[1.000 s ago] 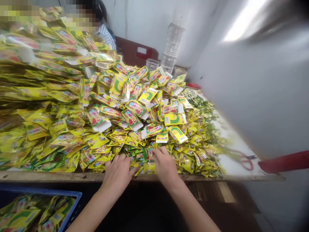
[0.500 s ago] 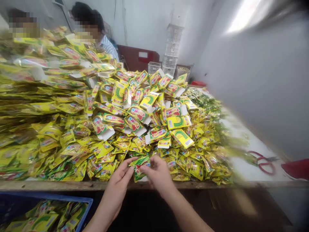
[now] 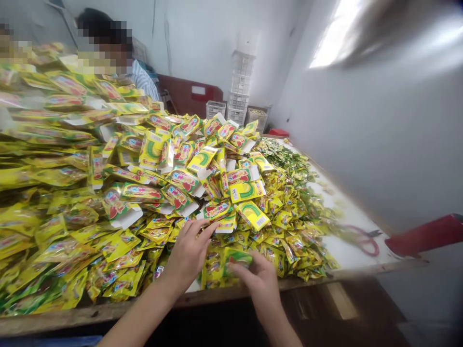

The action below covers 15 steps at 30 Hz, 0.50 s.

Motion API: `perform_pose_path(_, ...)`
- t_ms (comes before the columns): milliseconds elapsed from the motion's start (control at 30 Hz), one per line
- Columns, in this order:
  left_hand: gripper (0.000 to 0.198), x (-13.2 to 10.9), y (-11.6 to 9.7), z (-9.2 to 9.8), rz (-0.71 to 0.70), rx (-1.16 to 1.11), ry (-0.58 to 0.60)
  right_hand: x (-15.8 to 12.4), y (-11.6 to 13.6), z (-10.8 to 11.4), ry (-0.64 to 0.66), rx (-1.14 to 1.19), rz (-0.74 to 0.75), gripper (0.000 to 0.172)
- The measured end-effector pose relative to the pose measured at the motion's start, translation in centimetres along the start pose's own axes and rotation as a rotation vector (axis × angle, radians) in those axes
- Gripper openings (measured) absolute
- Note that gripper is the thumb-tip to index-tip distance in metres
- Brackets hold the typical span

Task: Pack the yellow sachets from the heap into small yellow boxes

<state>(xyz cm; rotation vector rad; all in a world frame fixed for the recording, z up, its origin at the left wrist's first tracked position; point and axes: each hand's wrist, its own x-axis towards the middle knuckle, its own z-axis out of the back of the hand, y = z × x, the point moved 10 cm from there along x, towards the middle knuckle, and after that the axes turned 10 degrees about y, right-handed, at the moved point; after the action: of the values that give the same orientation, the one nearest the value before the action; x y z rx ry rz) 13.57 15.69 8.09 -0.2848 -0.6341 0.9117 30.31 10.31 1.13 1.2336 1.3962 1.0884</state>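
Note:
My right hand (image 3: 262, 279) pinches a small green and yellow packet (image 3: 236, 260) between thumb and fingers, just above the table's front edge. To its left, my left hand (image 3: 190, 255) reaches forward over the pile, thumb and fingers apart. Its fingertips are at the near edge of a yellow and green carton (image 3: 217, 210) with a white flap; whether they touch it I cannot tell. Printed cartons like it lie heaped beyond both hands, some with flaps open. Around and under them spread many shiny yellow packets (image 3: 123, 246).
Red-handled scissors (image 3: 369, 241) lie on the white tabletop (image 3: 347, 255) at the right, beside a dark red object (image 3: 423, 236). Across the heap sits a person in a striped sleeve (image 3: 142, 79). White crates (image 3: 240, 86) stand stacked by the back wall.
My left hand has let go of the packet and moved forward to the cartons. My right hand keeps the packet, now farther right. The view has shifted, and the blue crate has mostly left it.

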Motion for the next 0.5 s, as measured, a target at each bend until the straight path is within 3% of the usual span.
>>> perform_pose_path(67, 0.055, 2.4, -0.6, -1.4, -0.066, 0.141, -0.016, -0.8, -0.3, 1.6, -0.029, 0.021, -0.028, 0.028)
perform_pose_path(167, 0.044, 4.8, -1.1, -1.8, -0.092, 0.131, -0.076, -1.8, -0.7, 2.8, -0.029, 0.053, -0.047, 0.030)
perform_pose_path(300, 0.022, 4.7, -1.0, 1.7, -0.045, -0.015, -0.213, -2.6, -0.6, 3.8, -0.079, 0.064, -0.015, 0.028)
perform_pose_path(433, 0.028, 1.8, 5.1, 5.5, 0.309, -0.604, -0.350, -2.1, -0.2, 3.5, -0.066, 0.042, -0.005, 0.025)
perform_pose_path(500, 0.031, -0.1, 7.6, 6.5, 0.429, -0.726, -0.411, -1.5, -0.4, 2.9, -0.044, 0.040, -0.032, 0.027)
